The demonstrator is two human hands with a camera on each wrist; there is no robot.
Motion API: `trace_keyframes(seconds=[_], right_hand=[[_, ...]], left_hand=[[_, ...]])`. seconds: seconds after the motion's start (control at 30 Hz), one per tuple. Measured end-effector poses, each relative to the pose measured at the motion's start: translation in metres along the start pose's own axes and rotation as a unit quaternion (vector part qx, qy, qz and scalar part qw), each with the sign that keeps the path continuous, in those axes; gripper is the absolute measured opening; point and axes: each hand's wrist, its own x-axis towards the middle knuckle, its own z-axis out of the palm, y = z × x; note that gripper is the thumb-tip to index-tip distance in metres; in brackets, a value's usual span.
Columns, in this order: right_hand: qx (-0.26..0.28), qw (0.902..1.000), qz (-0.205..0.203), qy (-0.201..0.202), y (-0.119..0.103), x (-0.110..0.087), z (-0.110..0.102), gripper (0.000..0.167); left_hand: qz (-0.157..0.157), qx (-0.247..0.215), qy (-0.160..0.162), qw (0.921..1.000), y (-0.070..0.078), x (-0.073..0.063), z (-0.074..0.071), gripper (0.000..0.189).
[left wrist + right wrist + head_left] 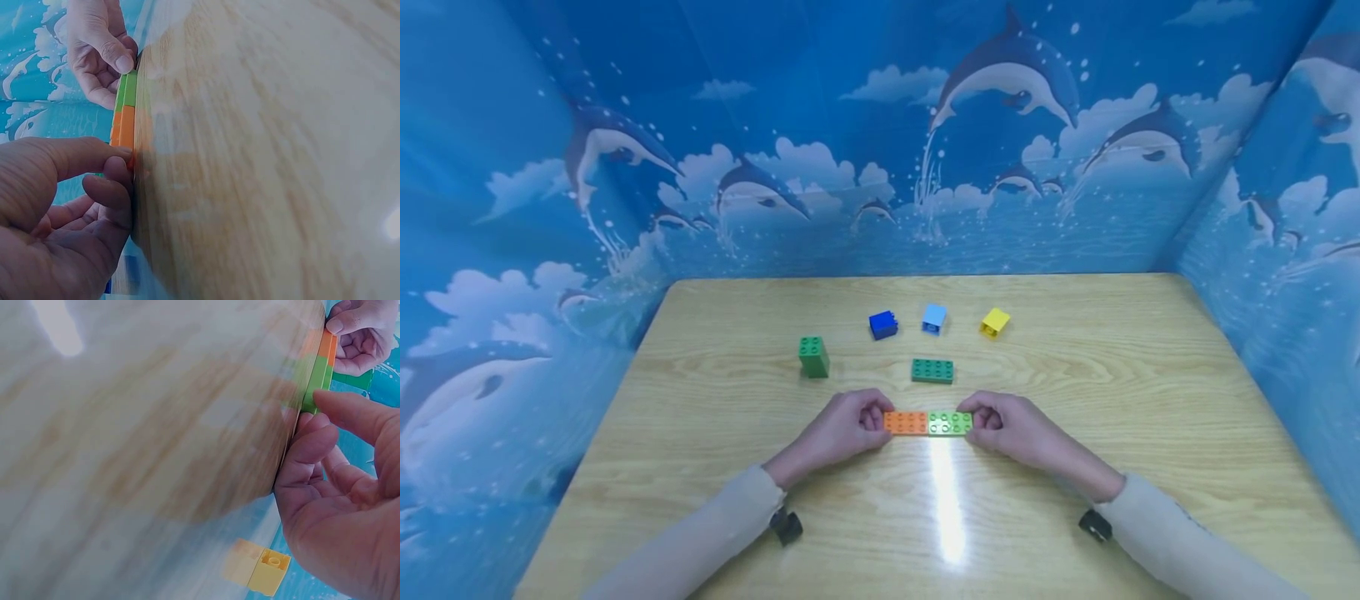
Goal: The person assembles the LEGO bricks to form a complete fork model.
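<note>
An orange brick [906, 423] and a light green brick [950, 423] lie end to end on the table, studs up, their short ends touching. My left hand [856, 423] pinches the orange brick's left end between thumb and fingers. At the other end, my right hand [1009, 427] pinches the light green brick the same way. Both wrist views show the pair low against the tabletop, the orange brick [127, 125] and the light green brick [317, 380] in line. Just beyond them lies a dark green brick [932, 371], flat with its studs up.
On the wooden table [700, 467], a tall green block [814, 357] stands left of the hands. Farther back lie a dark blue brick [883, 325], a light blue brick [934, 319] and a yellow brick [995, 322]. A dolphin-print curtain [820, 125] surrounds the table's back and sides.
</note>
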Motion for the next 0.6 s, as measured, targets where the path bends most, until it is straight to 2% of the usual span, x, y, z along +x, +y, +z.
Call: trace_keyframes(seconds=[0.2,0.6], right_hand=[[0.003,1.0000,0.001,-0.001,0.0006,0.0006,0.0003,0.038],[0.004,1.0000,0.007,0.005,0.0020,0.0014,0.0011,0.039]], left_hand=[[-0.008,-0.002,-0.001,1.0000,0.0001,0.0004,0.0002,0.036],[0.004,-0.003,-0.007,1.0000,-0.0011,0.0011,-0.0006,0.036]])
